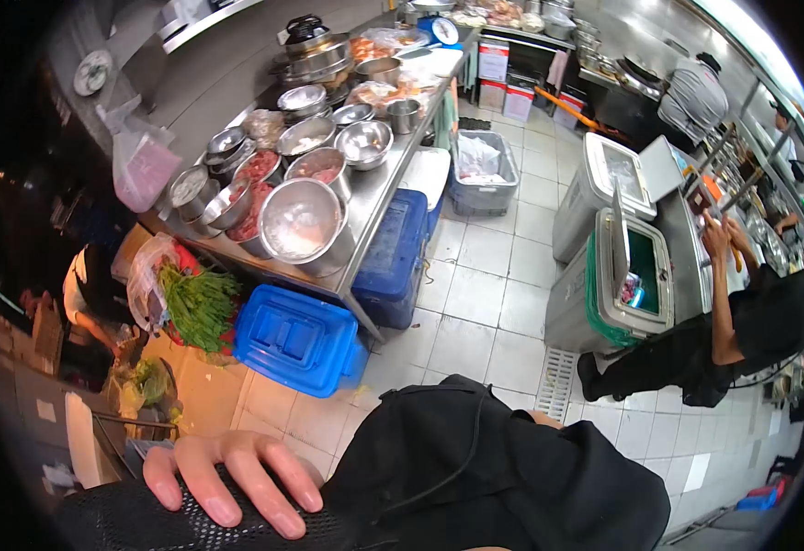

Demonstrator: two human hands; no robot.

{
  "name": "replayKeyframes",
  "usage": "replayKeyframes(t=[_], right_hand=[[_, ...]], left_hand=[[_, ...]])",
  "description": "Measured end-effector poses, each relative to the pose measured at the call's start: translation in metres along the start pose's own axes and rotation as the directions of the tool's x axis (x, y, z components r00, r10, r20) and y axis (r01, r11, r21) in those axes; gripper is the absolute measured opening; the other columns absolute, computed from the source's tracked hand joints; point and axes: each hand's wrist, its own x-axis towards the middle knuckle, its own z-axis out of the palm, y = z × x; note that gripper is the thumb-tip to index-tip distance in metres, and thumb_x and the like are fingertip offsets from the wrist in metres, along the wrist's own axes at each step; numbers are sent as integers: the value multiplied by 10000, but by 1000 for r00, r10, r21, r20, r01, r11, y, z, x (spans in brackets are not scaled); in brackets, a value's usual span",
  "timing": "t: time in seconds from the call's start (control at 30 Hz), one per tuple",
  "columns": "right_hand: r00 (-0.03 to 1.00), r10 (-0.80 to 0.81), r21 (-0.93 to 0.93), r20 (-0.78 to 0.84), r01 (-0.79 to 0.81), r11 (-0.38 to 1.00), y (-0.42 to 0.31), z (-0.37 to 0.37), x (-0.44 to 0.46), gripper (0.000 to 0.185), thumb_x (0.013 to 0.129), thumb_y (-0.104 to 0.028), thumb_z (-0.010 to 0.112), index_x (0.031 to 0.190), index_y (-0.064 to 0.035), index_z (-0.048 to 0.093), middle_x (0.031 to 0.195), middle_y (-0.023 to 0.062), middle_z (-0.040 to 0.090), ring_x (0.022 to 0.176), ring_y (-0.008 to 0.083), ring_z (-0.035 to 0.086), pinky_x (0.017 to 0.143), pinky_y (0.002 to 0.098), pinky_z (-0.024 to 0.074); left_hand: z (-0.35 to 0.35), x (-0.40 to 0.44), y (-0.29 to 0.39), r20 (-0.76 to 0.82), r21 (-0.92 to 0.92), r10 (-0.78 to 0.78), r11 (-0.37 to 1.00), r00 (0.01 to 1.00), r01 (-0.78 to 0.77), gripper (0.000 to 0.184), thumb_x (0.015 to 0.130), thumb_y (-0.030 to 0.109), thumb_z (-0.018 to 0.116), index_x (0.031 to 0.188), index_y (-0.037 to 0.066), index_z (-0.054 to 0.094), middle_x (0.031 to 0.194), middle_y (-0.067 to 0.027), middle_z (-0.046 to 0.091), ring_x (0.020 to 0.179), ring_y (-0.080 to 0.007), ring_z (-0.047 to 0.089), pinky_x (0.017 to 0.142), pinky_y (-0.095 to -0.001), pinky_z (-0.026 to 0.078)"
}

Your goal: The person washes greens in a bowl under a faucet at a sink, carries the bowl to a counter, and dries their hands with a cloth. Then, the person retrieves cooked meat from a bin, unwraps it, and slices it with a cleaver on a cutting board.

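Note:
At the lower left my right hand lies over a black mesh sleeve, its fingers spread and bent down over the fabric. It looks laid across my other arm, and nothing is held in it. Black cloth of my clothing fills the bottom middle. My left hand does not show; a small patch of skin peeks out behind the cloth, and I cannot tell what it belongs to. Nearest beyond the right hand are a blue lidded tub and a bunch of leafy greens.
A steel table carries several metal bowls and pots, some with raw meat. Blue cooler box and grey crate stand on the tiled floor. Grey bins are at right, beside a person in black. Another person works further back.

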Motion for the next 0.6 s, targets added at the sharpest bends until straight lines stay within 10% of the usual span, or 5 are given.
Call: replayKeyframes(t=[0.13, 0.23, 0.27, 0.4, 0.6], right_hand=[[993, -116, 84, -37, 119, 989, -70, -56, -107, 484, 835, -378, 685, 1234, -111, 620, 1075, 186, 674, 1006, 333, 646, 864, 446, 529], [940, 341, 537, -23, -276, 797, -80, -90, -79, 628, 938, -553, 413, 984, 41, 611, 886, 151, 692, 747, 311, 690, 613, 456, 588], [889, 457, 685, -34, -312, 659, -93, -108, -78, 434, 899, -426, 530, 988, -20, 655, 859, 158, 688, 705, 308, 688, 588, 457, 561], [889, 283, 777, -361, 118, 619, -145, -177, -90, 360, 910, -336, 515, 1083, -28, 584, 822, 116, 641, 615, 222, 647, 510, 406, 553], [918, 169, 700, -358, 144, 699, -194, -200, -88, 396, 913, -342, 529, 1159, -35, 582, 858, 99, 653, 625, 208, 646, 543, 391, 562]], left_hand=[[-13, 9, -15, 57, -34, 6, 999, 998, -4, 364, 978, 287, 422, 1178, -17, 433, 1007, -186, 525, 695, -338, 613, 567, -516, 493], [-14, 15, -27, 79, -94, 15, 996, 997, -8, 371, 985, 312, 406, 1152, -18, 440, 999, -178, 527, 662, -316, 611, 508, -479, 490], [-16, 13, -28, 83, -109, 3, 994, 997, 6, 371, 985, 312, 406, 1152, -18, 440, 999, -178, 527, 662, -316, 611, 508, -479, 490], [-23, 14, -25, 75, -130, -37, 990, 997, 47, 392, 1008, 331, 335, 1124, -23, 458, 975, -176, 534, 650, -305, 614, 512, -466, 500], [-13, 21, -33, 40, -44, 11, 999, 999, -9, 400, 1006, 331, 342, 1124, -30, 469, 956, -177, 539, 617, -305, 616, 486, -453, 503]])
